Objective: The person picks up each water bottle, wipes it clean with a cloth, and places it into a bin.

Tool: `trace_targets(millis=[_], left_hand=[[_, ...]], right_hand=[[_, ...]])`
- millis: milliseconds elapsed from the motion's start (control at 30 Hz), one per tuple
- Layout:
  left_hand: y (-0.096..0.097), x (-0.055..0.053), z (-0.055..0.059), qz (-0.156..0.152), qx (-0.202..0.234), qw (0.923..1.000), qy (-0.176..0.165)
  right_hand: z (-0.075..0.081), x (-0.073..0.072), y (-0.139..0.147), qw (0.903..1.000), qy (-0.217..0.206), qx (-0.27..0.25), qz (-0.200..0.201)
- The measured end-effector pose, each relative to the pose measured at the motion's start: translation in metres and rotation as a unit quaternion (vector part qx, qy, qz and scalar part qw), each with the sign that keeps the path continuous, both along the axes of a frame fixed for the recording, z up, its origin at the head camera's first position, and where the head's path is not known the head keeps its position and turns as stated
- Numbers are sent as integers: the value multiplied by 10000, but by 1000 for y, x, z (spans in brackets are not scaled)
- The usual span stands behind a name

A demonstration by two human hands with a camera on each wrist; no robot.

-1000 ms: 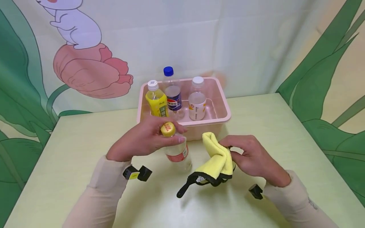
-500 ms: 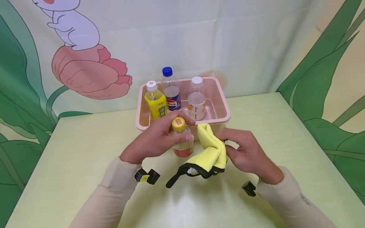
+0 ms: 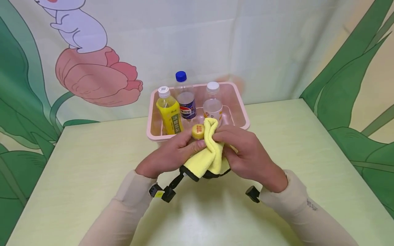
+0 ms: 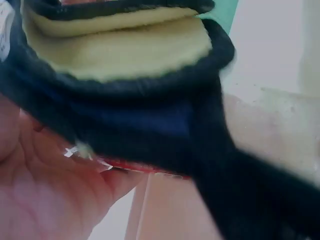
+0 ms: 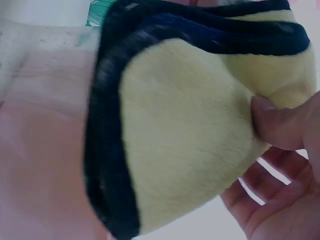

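My left hand [image 3: 172, 152] grips a clear plastic bottle by its neck; its yellow cap [image 3: 198, 131] shows above the thumb and index finger. Most of that bottle is hidden behind the cloth in the head view, and a strip of its red label [image 4: 135, 166] appears in the left wrist view. In my right hand [image 3: 246, 150] a folded yellow cloth [image 3: 206, 153] with black edging is pinched between thumb and fingers. The cloth lies against the front of the bottle, close to the left thumb. A black loop [image 3: 176, 181] hangs from its lower left corner.
Just behind the hands stands a pink plastic bin [image 3: 241, 112]. Inside are a yellow-labelled bottle [image 3: 169, 112], a blue-capped cola bottle [image 3: 186, 102] and a white-capped bottle [image 3: 212, 102]. The pale tabletop [image 3: 92, 153] meets a printed curtain [image 3: 261, 51] at the back.
My left hand has carried the yellow-capped bottle rightward and slightly up. My right hand has moved left with the cloth, which has come from apart to against the bottle.
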State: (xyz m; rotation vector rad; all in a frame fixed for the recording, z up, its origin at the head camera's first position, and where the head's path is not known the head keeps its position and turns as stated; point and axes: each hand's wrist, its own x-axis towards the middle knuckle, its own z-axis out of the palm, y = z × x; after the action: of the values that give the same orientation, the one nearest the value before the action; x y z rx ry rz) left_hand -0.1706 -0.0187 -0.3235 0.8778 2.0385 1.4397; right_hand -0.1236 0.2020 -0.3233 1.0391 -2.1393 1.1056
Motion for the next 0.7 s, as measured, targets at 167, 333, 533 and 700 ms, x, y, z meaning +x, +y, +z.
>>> trace_targets(millis=[167, 333, 533, 700], left_hand=[[1, 1, -5, 155, 256, 9995, 110], [1, 2, -10, 328, 434, 9975, 443], [3, 3, -13, 520, 500, 9936, 870], [5, 3, -12, 484, 420, 9929, 1000]], right_hand=[[3, 0, -5, 9952, 288, 898, -268], [-9, 5, -6, 9845, 350, 1647, -497], [-44, 5, -7, 9645, -288, 2620, -158], [-76, 0, -10, 9399, -1199, 3195, 78]])
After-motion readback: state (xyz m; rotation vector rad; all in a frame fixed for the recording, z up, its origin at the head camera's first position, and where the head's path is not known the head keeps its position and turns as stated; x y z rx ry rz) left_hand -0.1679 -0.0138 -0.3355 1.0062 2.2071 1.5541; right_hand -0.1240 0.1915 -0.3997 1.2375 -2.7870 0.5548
